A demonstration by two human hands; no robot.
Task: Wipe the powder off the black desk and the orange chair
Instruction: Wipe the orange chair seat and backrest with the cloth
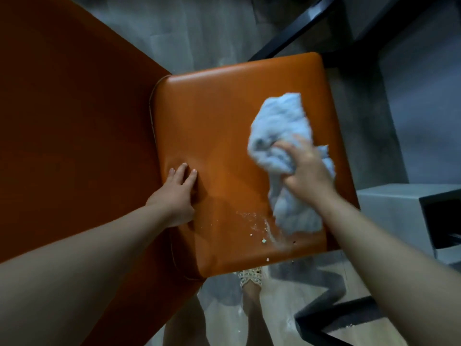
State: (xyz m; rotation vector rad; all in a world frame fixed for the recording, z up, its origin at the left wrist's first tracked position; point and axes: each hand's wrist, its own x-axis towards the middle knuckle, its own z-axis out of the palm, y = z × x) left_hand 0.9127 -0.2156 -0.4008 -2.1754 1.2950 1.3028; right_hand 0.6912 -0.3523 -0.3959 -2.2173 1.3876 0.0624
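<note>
The orange chair (219,116) fills the middle of the head view, its seat cushion tilted and its back at the left. My right hand (305,168) grips a crumpled light-blue cloth (279,136) and holds it against the right side of the seat. My left hand (177,193) rests flat with straight fingers on the seat's left edge, where seat meets back. A smear of white powder (262,227) with a few small crumbs lies on the seat near its front edge, just left of the cloth's lower end.
Black metal frame bars (294,28) run at the upper right, and a black leg (331,318) stands at the lower right. A grey box-like unit (399,213) sits to the right of the chair. My feet, one in a woven sandal (250,278), stand on the floor below the seat.
</note>
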